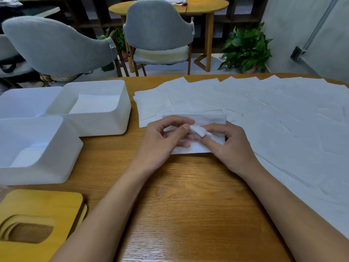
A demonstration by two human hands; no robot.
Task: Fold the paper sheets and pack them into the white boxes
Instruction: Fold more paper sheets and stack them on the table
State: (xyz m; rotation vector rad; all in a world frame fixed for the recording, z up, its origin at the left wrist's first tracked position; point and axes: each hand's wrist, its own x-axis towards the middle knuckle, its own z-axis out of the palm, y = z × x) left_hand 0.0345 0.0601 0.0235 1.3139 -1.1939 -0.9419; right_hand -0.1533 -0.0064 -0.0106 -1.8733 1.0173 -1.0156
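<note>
Everything here I place from the partly folded white paper sheet [192, 149], which lies on the brown wood-grain table [188, 205] near its middle, between the person's two hands.

Far to the left of that sheet and nearer the person lies a stack of flat yellow wooden lids [37, 210], each with a rounded slot cut through. Left of the sheet stands the open white plastic box [49, 173], with a small folded white paper [28, 157] lying inside it. Left of the sheet and a little further back stands a second white plastic box [98, 125], holding another folded white sheet [94, 104]. A third white box [24, 101] sits beyond those two, furthest left.

The left hand [162, 140] rests on the sheet's left end, thumb and forefinger curled and pinching a lifted flap of it. The right hand [228, 146] is close beside it, fingers curled round the sheet's right end, the forefinger against the same raised flap. The hands nearly touch over the sheet.

Behind the sheet and stretching far to its right lies a wide spread of loose flat white paper sheets [283, 120], overlapping one another. Beyond the table stand two grey upholstered chairs [158, 25] and a leafy green potted plant [247, 48].
</note>
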